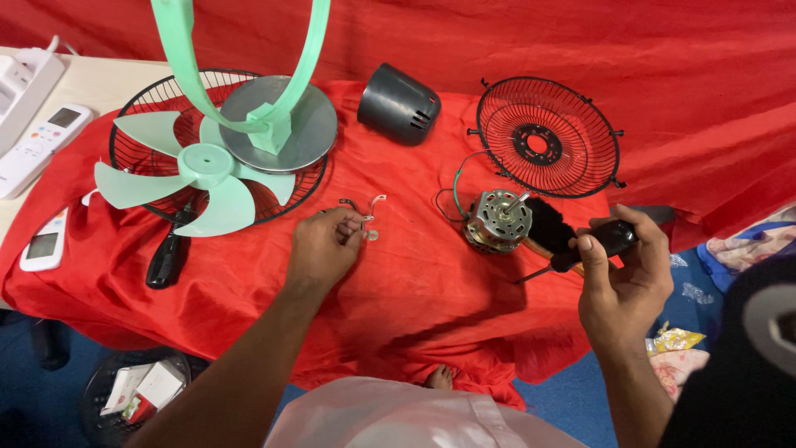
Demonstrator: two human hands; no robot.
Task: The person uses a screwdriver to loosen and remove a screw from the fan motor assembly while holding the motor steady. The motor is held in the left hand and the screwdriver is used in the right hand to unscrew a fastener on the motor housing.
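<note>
My left hand (325,246) rests on the red cloth (398,290) with its fingertips pinching small metal clips and screws (365,217). A little to the right stands the bare fan motor (498,219) with green and black wires. My right hand (623,274) is raised beside the motor and grips a black-handled screwdriver (609,241), its shaft pointing down-left. A black brush (547,224) lies between the motor and that hand.
A green fan blade (195,174) and a green stand with metal base (278,124) lie on a black grille (149,108) at left. Dark motor cover (398,104), second grille (543,137), another screwdriver (168,257), remotes (37,145) and a power strip (21,79) lie around.
</note>
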